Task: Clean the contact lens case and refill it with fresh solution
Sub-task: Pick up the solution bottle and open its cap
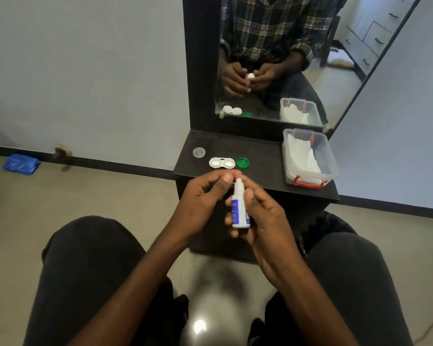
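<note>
A small white solution bottle [239, 208] with a blue label stands upright in my right hand [258, 216], whose fingers curl round its body just in front of the dark shelf [260, 156]. My left hand [205, 196] pinches the bottle's white tip at the top. On the shelf behind lies the white lens case [222, 163] with both wells uncovered. A green cap [242, 163] lies right of it. A clear cap [199, 152] lies to its left.
A clear plastic box [310, 158] with red latches and white tissue stands on the shelf's right side. A mirror [285, 58] rises behind the shelf. My knees flank the shelf. A blue cloth [21, 164] lies on the floor at far left.
</note>
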